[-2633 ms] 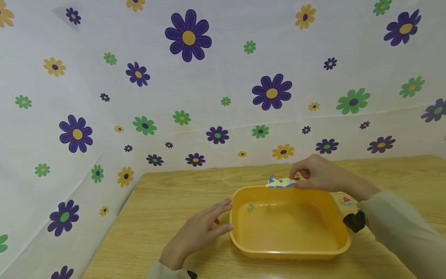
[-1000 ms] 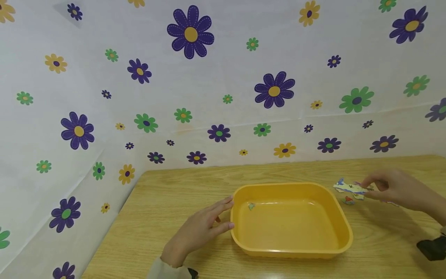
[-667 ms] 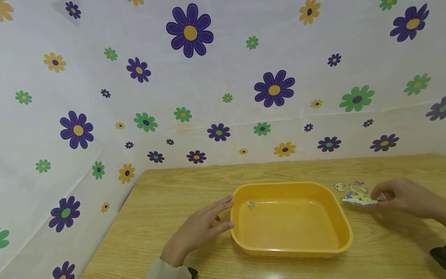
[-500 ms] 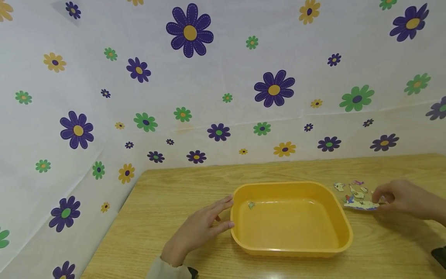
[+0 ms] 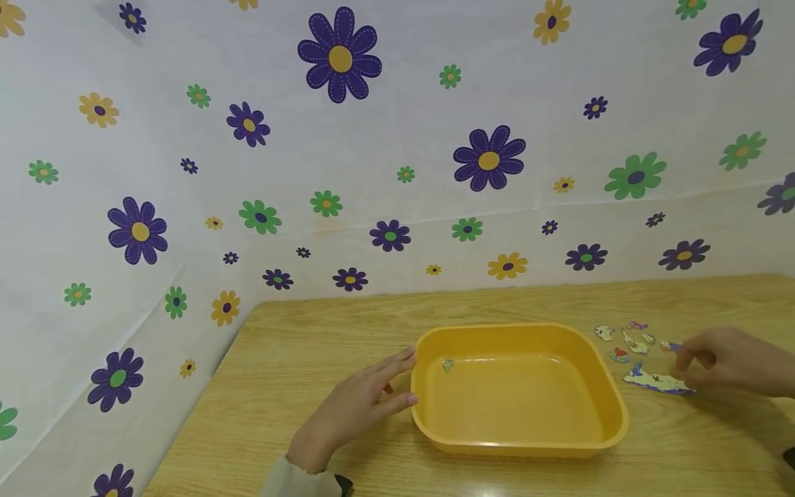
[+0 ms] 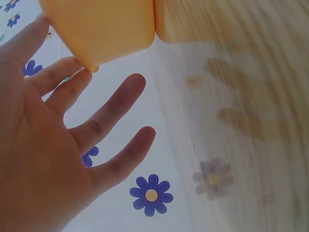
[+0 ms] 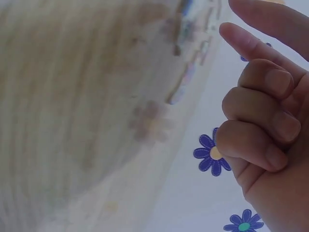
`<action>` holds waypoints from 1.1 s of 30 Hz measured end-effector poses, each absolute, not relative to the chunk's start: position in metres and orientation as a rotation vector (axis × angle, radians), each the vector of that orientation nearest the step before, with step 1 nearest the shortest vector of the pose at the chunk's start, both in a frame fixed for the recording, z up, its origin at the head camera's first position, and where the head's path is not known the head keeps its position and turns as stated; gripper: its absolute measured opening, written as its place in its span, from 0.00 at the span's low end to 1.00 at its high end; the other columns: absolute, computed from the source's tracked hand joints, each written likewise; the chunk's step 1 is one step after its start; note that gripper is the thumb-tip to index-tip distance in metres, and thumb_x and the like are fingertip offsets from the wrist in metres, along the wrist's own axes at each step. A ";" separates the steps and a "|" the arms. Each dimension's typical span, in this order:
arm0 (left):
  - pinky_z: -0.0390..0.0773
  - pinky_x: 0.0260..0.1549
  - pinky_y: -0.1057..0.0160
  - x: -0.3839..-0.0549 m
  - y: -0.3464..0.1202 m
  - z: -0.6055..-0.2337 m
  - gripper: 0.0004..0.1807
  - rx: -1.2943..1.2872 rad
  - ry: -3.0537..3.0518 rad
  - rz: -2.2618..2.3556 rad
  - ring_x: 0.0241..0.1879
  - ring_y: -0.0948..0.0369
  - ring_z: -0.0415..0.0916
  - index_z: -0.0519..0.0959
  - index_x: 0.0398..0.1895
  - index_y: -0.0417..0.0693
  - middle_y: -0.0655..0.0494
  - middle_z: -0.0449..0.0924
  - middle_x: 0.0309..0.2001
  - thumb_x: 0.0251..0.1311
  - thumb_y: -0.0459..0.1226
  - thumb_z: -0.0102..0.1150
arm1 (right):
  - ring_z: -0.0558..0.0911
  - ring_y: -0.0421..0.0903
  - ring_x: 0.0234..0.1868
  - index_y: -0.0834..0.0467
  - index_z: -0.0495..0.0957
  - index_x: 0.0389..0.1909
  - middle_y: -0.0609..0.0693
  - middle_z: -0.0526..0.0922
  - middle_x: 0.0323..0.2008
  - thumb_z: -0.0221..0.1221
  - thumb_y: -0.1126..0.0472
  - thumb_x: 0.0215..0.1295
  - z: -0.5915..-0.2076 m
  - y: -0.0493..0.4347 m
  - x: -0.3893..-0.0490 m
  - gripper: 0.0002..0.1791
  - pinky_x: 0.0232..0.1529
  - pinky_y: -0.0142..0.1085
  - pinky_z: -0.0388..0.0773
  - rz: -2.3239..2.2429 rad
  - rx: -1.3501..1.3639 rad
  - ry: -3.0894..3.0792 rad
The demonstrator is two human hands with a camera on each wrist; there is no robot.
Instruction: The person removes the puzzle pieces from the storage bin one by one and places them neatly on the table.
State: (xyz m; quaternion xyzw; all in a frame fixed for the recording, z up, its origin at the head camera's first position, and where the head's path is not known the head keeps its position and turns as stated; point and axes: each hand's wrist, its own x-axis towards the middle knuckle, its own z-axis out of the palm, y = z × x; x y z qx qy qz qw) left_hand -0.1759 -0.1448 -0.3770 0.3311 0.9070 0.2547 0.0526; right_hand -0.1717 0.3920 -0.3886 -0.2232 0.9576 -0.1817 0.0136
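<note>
My left hand (image 5: 350,411) has its fingers spread, with fingertips at the left side of the yellow plastic tray (image 5: 518,449). In the left wrist view, the outer fingers extend past the tray's corner. Over the table to the right of the tray is my right hand (image 5: 728,362), thumb and index finger apart. In the right wrist view nothing shows between them, and the other fingers are curled. Right by those fingertips lies a long, flat, irregular puzzle-like piece (image 5: 660,382), pale yellow with blue edges. Inside the tray, a small greenish piece (image 5: 448,365) lies near the back left.
Several smaller flat pieces lie right of the tray: a red-and-green one (image 5: 619,355), a pink one (image 5: 637,324), pale ones (image 5: 604,333) and a bluish one (image 5: 669,346) by my right hand. Flowered white sheeting (image 5: 373,159) rises behind the wooden table (image 5: 323,345).
My right hand has carried the long piece from behind the tray's back rim to the table at the right and let go of it. My left hand has stayed at the tray.
</note>
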 end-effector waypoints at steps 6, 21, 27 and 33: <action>0.80 0.37 0.67 -0.176 -0.145 -0.378 0.33 1.012 2.758 0.786 0.38 0.66 0.75 0.68 0.74 0.48 0.58 0.60 0.77 0.74 0.55 0.52 | 0.61 0.30 0.23 0.58 0.83 0.30 0.32 0.65 0.20 0.70 0.70 0.55 -0.375 0.384 -0.175 0.06 0.19 0.30 0.60 -0.636 -0.711 3.045; 0.79 0.36 0.68 -0.176 -0.146 -0.378 0.32 1.024 2.759 0.804 0.38 0.68 0.74 0.69 0.74 0.48 0.58 0.61 0.77 0.74 0.55 0.53 | 0.62 0.34 0.18 0.58 0.84 0.38 0.33 0.62 0.18 0.69 0.70 0.58 -0.336 0.337 -0.188 0.08 0.16 0.31 0.60 -0.842 -0.840 3.070; 0.80 0.38 0.68 -0.176 -0.146 -0.379 0.33 1.015 2.761 0.780 0.38 0.67 0.75 0.69 0.74 0.49 0.58 0.61 0.77 0.74 0.55 0.52 | 0.62 0.34 0.17 0.59 0.85 0.39 0.33 0.62 0.18 0.68 0.74 0.58 -0.330 0.323 -0.197 0.10 0.15 0.31 0.61 -0.937 -0.975 3.018; 0.81 0.38 0.67 -0.177 -0.147 -0.379 0.33 1.009 2.761 0.774 0.39 0.66 0.75 0.69 0.74 0.49 0.58 0.61 0.77 0.74 0.56 0.52 | 0.62 0.35 0.16 0.60 0.85 0.42 0.35 0.63 0.18 0.67 0.72 0.61 -0.326 0.309 -0.202 0.09 0.15 0.32 0.62 -1.018 -0.951 2.941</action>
